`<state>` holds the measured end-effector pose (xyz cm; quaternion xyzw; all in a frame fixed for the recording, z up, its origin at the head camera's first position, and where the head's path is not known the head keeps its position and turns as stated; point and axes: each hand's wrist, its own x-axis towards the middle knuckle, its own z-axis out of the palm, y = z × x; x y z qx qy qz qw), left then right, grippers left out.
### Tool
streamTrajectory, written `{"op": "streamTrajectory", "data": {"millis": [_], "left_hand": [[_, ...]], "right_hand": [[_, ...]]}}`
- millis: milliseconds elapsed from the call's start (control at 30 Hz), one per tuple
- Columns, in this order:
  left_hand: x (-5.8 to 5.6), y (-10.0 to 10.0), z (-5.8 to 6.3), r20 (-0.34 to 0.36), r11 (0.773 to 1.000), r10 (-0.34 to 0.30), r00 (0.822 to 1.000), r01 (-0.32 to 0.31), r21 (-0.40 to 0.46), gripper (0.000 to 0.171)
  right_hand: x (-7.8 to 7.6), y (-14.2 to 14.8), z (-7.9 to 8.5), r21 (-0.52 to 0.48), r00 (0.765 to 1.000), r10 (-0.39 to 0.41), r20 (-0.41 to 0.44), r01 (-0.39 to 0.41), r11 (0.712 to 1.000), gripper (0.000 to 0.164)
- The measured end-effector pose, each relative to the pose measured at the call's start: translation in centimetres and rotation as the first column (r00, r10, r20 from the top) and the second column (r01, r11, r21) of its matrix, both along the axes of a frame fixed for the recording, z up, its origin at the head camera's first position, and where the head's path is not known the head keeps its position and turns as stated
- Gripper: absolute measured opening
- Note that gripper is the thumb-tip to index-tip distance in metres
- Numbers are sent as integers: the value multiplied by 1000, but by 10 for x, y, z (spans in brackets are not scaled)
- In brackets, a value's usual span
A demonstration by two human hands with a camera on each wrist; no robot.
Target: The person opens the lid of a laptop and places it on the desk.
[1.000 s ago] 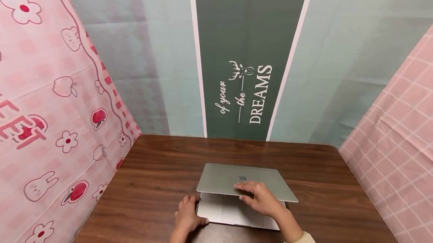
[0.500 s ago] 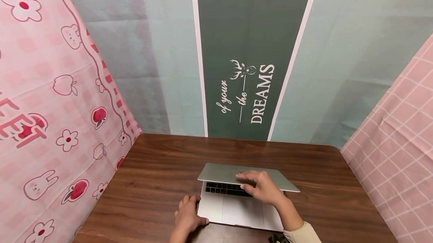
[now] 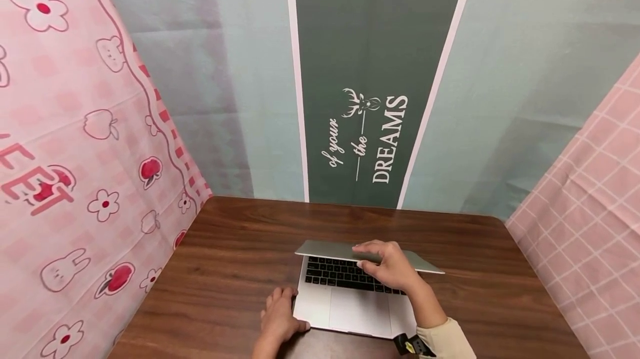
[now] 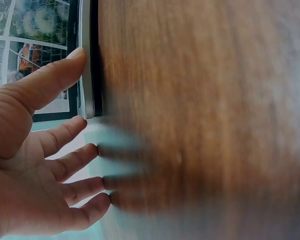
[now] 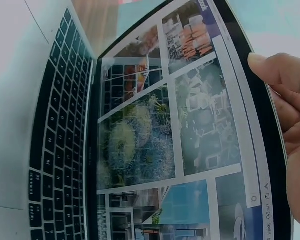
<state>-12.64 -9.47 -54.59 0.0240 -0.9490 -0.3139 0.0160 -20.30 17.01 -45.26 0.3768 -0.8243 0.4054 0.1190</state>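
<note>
A silver laptop (image 3: 360,312) lies on the brown wooden table, its lid (image 3: 325,250) partly raised over the black keyboard (image 3: 332,274). My right hand (image 3: 394,268) pinches the lid's upper edge, fingers behind and thumb in front. Pictures glow on the lit screen (image 5: 140,140) in the right wrist view. At the laptop's front left corner my left hand (image 3: 279,314) touches the base, thumb at the front edge and fingers spread along the left side. The left wrist view shows this hand's fingers (image 4: 77,160) nearly straight, fingertips at the tabletop.
Wood-grain table (image 3: 225,259) surrounds the laptop. Behind it hangs a grey-green curtain (image 3: 360,42) with printed lettering. Pink patterned cloth (image 3: 115,142) bounds the left side, and pink checked cloth (image 3: 590,198) the right. A dark strap (image 3: 414,345) sits at the right wrist.
The lid has tilted up and back with my right hand on it, exposing more of the keyboard. My left hand stays at the front left corner.
</note>
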Motion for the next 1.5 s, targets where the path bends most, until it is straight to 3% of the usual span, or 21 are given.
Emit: {"op": "streamTrajectory", "data": {"millis": [100,433,933,1500], "left_hand": [[0,3,-1,4,1000,-5,1000,5,6,73],[-1,1,0,2,1000,-2,1000,2,-5,74],[-3,-1,3,51,1000,-15,999,16,-25,75],[-3,1,3,41,1000,-7,999,8,-21,76]], "right_hand": [[-3,2,3,10,999,-17,-27,18,1000,26],[-13,2,15,55,996,-32,82,28,998,25],[-22,5,21,77,991,-19,136,8,997,24],[-36,6,31,105,983,-60,175,42,994,22]]}}
